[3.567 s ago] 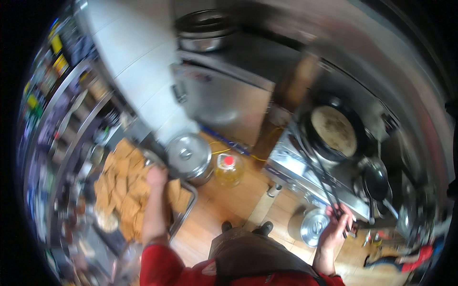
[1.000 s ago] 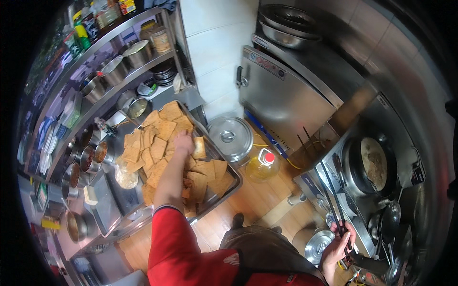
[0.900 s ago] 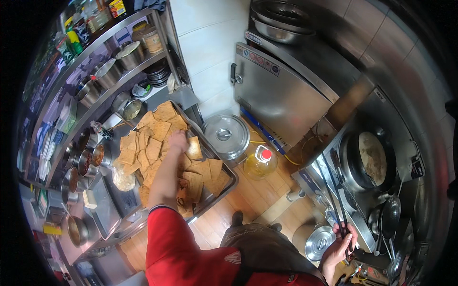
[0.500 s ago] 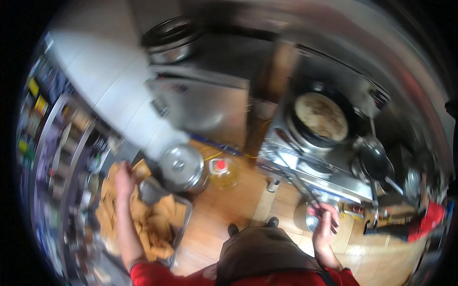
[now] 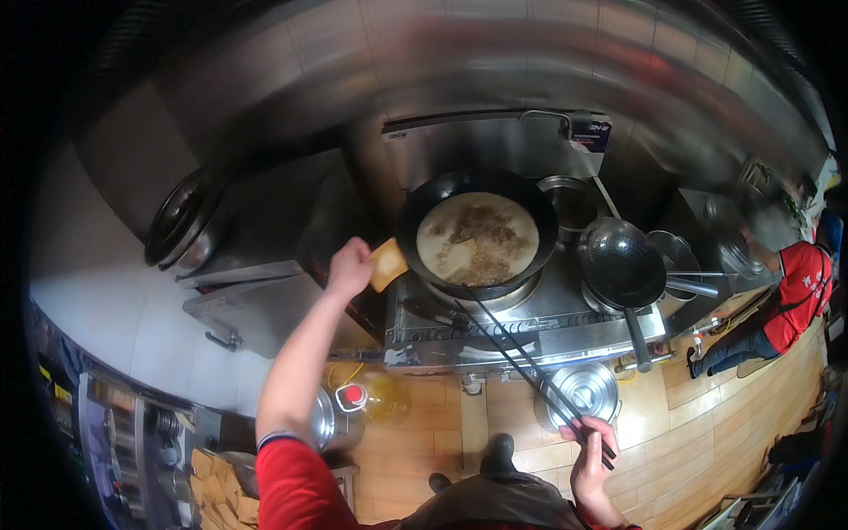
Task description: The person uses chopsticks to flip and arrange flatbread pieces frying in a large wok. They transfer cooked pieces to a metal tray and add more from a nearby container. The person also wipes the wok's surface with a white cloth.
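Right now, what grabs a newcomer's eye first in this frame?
The big black wok at centre, full of pale oil with browned bits, on the steel stove. The left hand holds a tan flat piece just off the wok's left rim. The right hand, low right, grips long dark chopsticks angled toward the wok. A person in red crouches at far right.

Dark empty ladle-like wok [image 5: 621, 262] right of the stove, long handle pointing down. Round steel lid [image 5: 583, 395] low on the wooden floor [image 5: 689, 424]. Clear jug of yellow oil with red cap [image 5: 375, 397] beside a steel pot [image 5: 329, 422]. Steel bowl [image 5: 571, 199] at the back. Person in red [image 5: 786, 296] crouching far right. Tray of tan pieces [image 5: 216, 490] lower left.
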Demonstrator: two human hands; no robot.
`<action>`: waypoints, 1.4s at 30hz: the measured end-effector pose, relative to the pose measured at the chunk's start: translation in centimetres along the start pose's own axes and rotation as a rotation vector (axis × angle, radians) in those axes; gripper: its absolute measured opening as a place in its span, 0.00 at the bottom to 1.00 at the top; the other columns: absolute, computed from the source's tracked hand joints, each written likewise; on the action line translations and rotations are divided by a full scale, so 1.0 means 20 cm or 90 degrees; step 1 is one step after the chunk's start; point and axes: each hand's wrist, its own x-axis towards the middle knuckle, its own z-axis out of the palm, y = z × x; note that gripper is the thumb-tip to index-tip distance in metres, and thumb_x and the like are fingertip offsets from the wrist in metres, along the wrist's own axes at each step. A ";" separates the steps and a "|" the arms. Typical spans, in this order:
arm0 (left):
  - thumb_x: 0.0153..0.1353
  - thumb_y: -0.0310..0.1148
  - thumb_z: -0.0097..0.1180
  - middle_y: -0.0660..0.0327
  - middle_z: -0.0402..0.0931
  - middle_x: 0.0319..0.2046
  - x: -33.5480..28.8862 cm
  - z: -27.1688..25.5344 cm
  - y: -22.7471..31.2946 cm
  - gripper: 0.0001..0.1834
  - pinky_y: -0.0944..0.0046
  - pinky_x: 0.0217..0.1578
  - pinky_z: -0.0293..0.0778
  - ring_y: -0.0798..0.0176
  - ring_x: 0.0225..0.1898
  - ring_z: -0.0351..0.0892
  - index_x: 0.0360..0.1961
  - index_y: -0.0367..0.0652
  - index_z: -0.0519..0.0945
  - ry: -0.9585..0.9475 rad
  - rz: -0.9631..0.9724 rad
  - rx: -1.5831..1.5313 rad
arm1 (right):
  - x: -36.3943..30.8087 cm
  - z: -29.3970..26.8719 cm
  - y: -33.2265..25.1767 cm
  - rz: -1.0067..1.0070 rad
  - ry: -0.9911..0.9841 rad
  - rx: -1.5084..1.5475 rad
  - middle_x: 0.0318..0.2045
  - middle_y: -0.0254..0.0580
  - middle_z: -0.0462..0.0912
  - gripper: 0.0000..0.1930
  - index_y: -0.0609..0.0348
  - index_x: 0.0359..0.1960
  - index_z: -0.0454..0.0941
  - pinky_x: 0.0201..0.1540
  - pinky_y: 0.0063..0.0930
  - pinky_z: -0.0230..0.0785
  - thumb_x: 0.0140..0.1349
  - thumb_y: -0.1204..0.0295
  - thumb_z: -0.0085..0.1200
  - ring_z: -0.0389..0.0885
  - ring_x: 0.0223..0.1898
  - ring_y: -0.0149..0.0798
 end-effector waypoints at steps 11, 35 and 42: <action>0.52 0.28 0.55 0.49 0.76 0.46 0.55 0.87 0.26 0.17 0.51 0.45 0.76 0.46 0.46 0.78 0.45 0.38 0.72 -0.066 -0.016 0.338 | 0.07 -0.41 -0.04 0.282 0.086 -0.430 0.40 0.48 0.80 0.23 0.66 0.46 0.77 0.49 0.30 0.68 0.72 0.58 0.36 0.77 0.43 0.41; 0.54 0.22 0.57 0.56 0.72 0.30 -1.23 -0.06 -0.05 0.04 0.64 0.29 0.70 0.59 0.28 0.73 0.31 0.37 0.76 0.205 0.038 -0.055 | 0.80 0.37 0.19 0.016 -0.238 -0.081 0.36 0.42 0.79 0.09 0.68 0.43 0.76 0.39 0.21 0.73 0.68 0.75 0.46 0.82 0.36 0.33; 0.51 0.20 0.57 0.56 0.72 0.25 -2.29 -0.02 -0.43 0.04 0.62 0.27 0.69 0.57 0.27 0.73 0.27 0.38 0.75 0.213 -0.207 -0.053 | 0.97 0.84 0.48 -0.124 -0.305 -0.289 0.33 0.48 0.80 0.09 0.68 0.38 0.79 0.35 0.24 0.74 0.64 0.73 0.51 0.84 0.32 0.36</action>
